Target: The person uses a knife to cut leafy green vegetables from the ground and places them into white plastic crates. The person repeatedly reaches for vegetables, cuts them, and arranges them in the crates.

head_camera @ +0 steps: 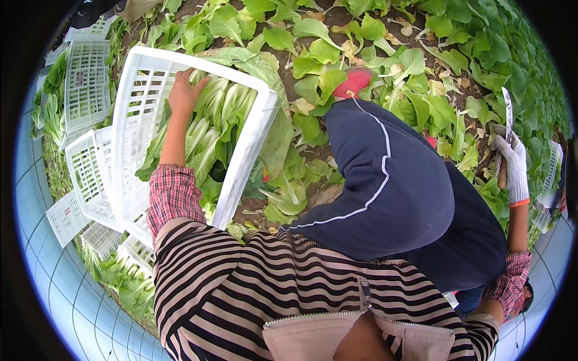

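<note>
My bare left hand (pixel 186 92) reaches into a white plastic crate (pixel 189 56). Its thumb and fingers are around the pale stems of leafy greens (pixel 196 77) by the crate's far wall. Inside, more bunches of greens (pixel 226 101) lie in rows, their white stems mostly uppermost. On the far right, my right hand (pixel 510 151) wears a white knitted glove with an orange cuff. It grips a knife (pixel 508 106) whose blade points away from me; the wooden handle (pixel 502 176) shows below the fingers. The crate stands tilted, to the left of my bent knee.
More white crates (pixel 88 85) stand at the left, some holding greens. Cut plants and yellowed leaves (pixel 316 58) cover the soil ahead, around my red shoe (pixel 356 83). Dense growing greens (pixel 505 54) fill the right side. A greenish sheet (pixel 275 117) lies against the crate.
</note>
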`<move>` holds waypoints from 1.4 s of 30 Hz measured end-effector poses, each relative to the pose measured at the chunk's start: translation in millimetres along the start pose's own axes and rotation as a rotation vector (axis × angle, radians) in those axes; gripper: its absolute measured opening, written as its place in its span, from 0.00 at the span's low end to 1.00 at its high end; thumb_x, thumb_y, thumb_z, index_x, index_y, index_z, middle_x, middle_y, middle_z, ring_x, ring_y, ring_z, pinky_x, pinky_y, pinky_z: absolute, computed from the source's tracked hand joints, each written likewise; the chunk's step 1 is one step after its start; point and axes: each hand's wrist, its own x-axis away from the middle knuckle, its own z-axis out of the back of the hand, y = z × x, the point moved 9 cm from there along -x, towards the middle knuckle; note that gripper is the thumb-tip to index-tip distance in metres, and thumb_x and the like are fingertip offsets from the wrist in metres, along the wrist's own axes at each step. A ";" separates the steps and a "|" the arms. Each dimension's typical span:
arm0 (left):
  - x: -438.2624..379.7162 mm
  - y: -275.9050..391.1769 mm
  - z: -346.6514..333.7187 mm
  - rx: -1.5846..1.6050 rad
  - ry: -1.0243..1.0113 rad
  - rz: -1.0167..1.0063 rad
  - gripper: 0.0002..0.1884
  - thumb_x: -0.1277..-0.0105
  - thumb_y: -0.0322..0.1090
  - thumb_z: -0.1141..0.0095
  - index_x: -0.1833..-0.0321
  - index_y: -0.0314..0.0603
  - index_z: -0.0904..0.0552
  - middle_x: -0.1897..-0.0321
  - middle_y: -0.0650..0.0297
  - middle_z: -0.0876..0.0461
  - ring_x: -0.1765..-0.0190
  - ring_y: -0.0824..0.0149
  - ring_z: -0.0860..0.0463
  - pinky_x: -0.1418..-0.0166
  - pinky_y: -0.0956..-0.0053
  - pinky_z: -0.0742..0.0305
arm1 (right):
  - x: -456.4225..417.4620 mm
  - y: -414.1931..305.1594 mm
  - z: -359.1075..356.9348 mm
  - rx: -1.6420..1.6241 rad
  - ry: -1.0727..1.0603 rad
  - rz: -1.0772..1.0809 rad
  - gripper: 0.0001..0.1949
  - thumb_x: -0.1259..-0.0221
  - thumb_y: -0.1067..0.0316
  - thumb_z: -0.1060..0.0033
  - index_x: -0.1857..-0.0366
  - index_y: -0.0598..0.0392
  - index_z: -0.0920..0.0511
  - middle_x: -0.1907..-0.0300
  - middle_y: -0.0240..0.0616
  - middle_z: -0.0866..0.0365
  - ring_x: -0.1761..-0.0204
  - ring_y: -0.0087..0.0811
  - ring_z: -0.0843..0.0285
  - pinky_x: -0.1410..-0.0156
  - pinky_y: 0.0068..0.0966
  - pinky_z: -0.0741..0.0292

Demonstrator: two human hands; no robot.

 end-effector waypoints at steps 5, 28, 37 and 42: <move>44.5 3.8 -21.5 0.103 -0.215 -0.152 0.25 0.41 0.52 0.30 0.47 0.44 0.14 0.45 0.59 0.19 0.48 0.56 0.17 0.45 0.62 0.22 | -3.5 -8.7 -18.0 0.041 -0.077 -0.028 0.18 0.30 0.66 0.43 0.42 0.66 0.25 0.70 0.30 0.20 0.78 0.14 0.30 0.75 0.13 0.35; 42.4 -12.4 -65.9 0.479 0.012 -0.109 0.20 0.34 0.39 0.38 0.42 0.37 0.17 0.51 0.47 0.18 0.47 0.52 0.19 0.37 0.62 0.27 | 7.0 -14.1 -70.5 0.079 -0.310 -0.110 0.18 0.35 0.67 0.41 0.46 0.67 0.24 0.72 0.35 0.22 0.91 0.21 0.33 0.86 0.20 0.35; 170.8 159.7 60.8 0.982 -0.236 0.116 0.26 0.27 0.39 0.46 0.30 0.32 0.27 0.36 0.51 0.22 0.36 0.58 0.21 0.32 0.65 0.29 | 102.7 101.2 -247.9 0.460 -0.966 0.134 0.24 0.46 0.48 0.32 0.49 0.52 0.17 0.62 0.47 0.13 0.62 0.43 0.14 0.55 0.39 0.20; 244.4 192.8 11.2 0.734 -0.676 0.146 0.24 0.29 0.37 0.45 0.33 0.32 0.25 0.40 0.49 0.20 0.40 0.56 0.20 0.35 0.64 0.28 | 147.6 116.9 -312.1 0.518 -1.181 0.448 0.26 0.48 0.46 0.30 0.51 0.53 0.21 0.56 0.48 0.17 0.52 0.52 0.17 0.49 0.44 0.21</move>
